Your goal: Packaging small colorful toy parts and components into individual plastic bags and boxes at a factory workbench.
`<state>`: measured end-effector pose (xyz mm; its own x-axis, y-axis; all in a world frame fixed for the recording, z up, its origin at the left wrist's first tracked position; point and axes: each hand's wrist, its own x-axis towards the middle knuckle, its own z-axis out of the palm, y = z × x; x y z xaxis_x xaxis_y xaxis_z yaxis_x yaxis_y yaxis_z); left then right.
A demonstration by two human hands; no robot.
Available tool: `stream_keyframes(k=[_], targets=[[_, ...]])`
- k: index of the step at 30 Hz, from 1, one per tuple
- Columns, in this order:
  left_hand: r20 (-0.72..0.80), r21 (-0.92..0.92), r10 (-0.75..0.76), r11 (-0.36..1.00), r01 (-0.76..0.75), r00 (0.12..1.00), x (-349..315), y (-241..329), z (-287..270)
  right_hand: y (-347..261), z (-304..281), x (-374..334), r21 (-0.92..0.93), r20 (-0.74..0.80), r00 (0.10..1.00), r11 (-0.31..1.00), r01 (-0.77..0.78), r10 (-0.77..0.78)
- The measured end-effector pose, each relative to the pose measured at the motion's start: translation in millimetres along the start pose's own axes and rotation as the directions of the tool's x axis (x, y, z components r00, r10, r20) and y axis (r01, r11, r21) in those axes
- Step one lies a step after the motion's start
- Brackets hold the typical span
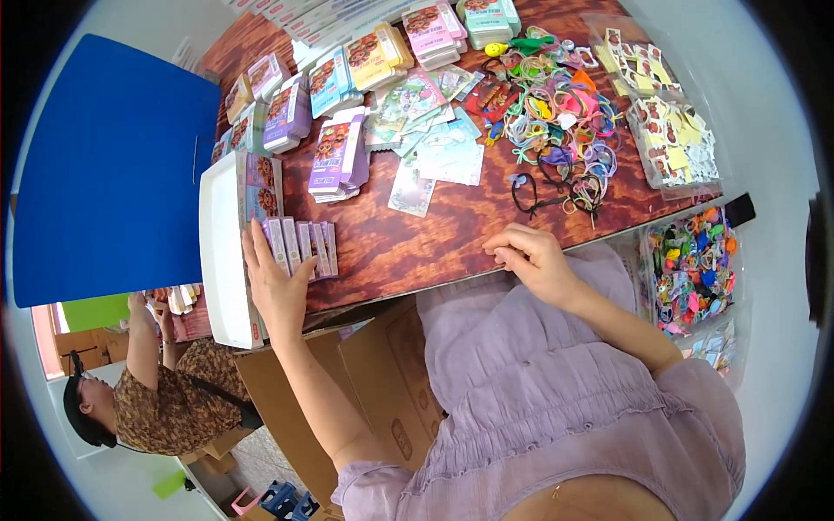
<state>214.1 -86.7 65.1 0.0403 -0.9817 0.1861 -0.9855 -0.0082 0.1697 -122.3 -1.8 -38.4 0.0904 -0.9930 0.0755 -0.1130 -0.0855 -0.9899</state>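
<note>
My left hand (276, 280) lies flat, fingers spread, on a row of several small purple and pink packets (301, 247) standing at the table's near edge, beside a white tray (219, 260). My right hand (532, 258) rests at the table's near edge with its fingers curled in; nothing shows between them. A pile of coloured hair ties (565, 130) lies beyond the right hand. Flat picture cards (433, 156) are spread in the middle of the brown wooden table (408, 243).
Stacks of small pastel boxes (339, 156) fill the table's far left. Clear bags of stickers (673, 148) and of coloured trinkets (692, 269) lie at right. A blue board (104, 165) stands at left, cardboard boxes (382, 382) below. Another person (165, 391) works at lower left.
</note>
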Motion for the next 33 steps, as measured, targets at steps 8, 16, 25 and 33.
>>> stream_keyframes(k=[8,16,25,33], targets=[[-0.272,0.076,0.103,0.993,-0.086,0.957,-1,13,4,-2,2,-1,-0.168,-0.027,0.991,0.978,0.122,-0.128],[-0.225,0.095,0.214,0.976,-0.197,0.951,77,63,86,-5,6,-1,-0.231,-0.002,0.985,0.959,0.165,-0.170],[0.132,-0.111,-0.060,0.991,0.075,0.989,98,66,89,1,1,-4,-0.199,0.009,0.982,0.962,0.188,-0.190],[-0.167,-0.389,0.286,0.860,-0.330,0.943,24,103,70,-4,-4,4,0.182,0.041,0.998,0.982,-0.046,0.039]])
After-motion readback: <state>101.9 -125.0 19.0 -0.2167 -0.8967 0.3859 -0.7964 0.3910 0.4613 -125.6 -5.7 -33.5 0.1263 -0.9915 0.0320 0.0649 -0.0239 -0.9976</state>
